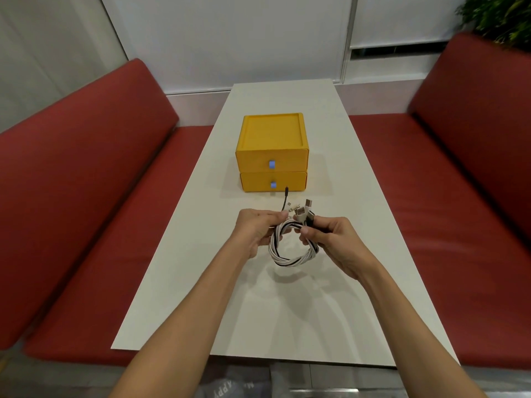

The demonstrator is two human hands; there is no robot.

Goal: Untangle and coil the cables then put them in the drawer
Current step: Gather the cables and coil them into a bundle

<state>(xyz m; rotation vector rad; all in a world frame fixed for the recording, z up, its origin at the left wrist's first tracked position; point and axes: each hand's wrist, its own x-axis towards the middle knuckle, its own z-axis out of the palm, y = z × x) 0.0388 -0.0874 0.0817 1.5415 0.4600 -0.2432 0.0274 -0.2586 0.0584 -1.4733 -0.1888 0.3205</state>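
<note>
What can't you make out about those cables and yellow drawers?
Head view only:
Cable count in the bundle: strands twist together.
Bundle's grip points: covered by left hand and right hand.
Yellow drawer box contents: both drawers closed.
Bag lettering below table: cut off, blurred.

Drawer box [272,133] – matt yellow plastic; table [287,311] – smooth, matt.

Cables [290,255] white, black; drawer box [272,145] yellow; benches [86,168] red

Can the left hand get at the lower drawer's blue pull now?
Probably not yet: the left hand and right hand both grip the cable coil. Freed, its way to the blue pull looks open.
</note>
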